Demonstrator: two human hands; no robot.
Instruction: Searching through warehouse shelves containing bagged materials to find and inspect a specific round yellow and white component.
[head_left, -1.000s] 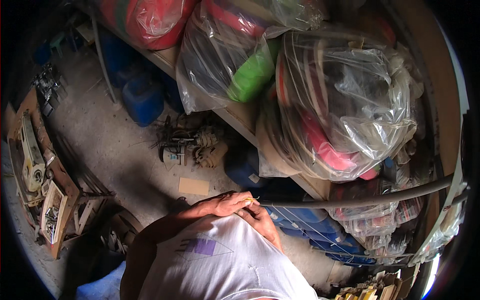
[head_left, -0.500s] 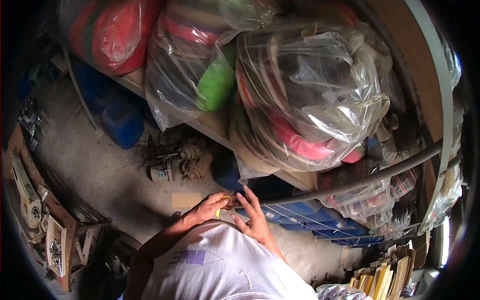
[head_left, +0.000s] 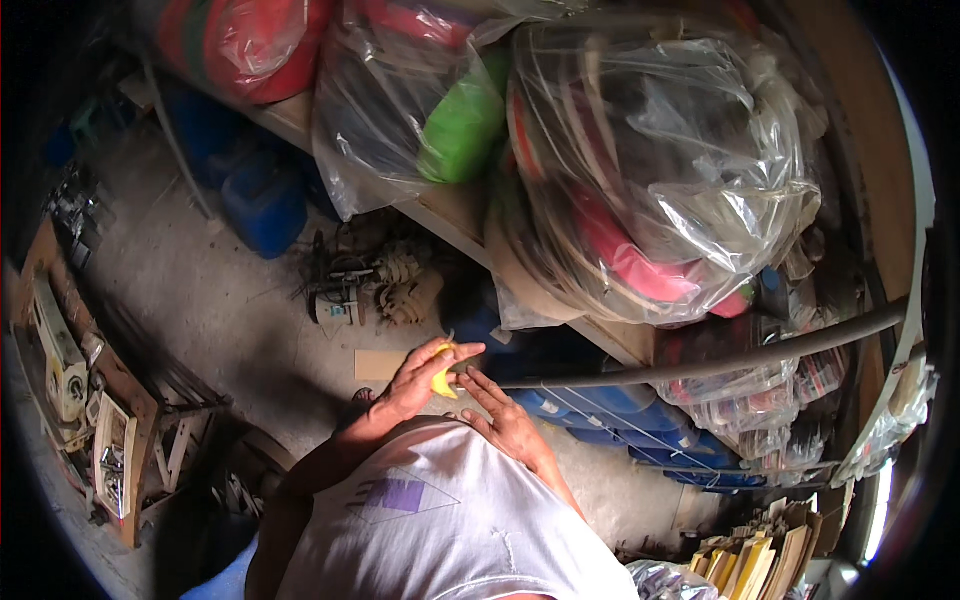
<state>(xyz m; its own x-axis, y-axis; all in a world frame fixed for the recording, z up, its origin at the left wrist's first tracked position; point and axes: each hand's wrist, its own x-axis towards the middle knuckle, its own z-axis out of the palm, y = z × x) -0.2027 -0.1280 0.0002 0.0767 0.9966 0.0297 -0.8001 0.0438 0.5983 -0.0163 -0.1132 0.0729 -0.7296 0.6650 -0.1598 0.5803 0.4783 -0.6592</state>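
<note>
My left hand (head_left: 411,384) is closed around a small yellow curved object (head_left: 443,379), whose kind I cannot make out. Its fingers reach toward the near end of a long dark pipe (head_left: 700,371). Just below that end, my right hand (head_left: 510,422) is held with its fingers stretched out. Those fingertips lie close to the yellow object and the pipe; whether they touch either is unclear. Both hands are in front of my white shirt.
Clear plastic bags (head_left: 690,180) of coloured rolls rest on a shelf (head_left: 440,222) ahead. Blue containers (head_left: 262,205) stand below it. On the left is a wooden bench (head_left: 140,440) with metal parts; wood strips (head_left: 745,565) stack at lower right.
The view has shifted slightly. My left hand has turned and its fingers now extend over the yellow object, which shows more. My right hand's fingers have lowered and drawn closer to it.
</note>
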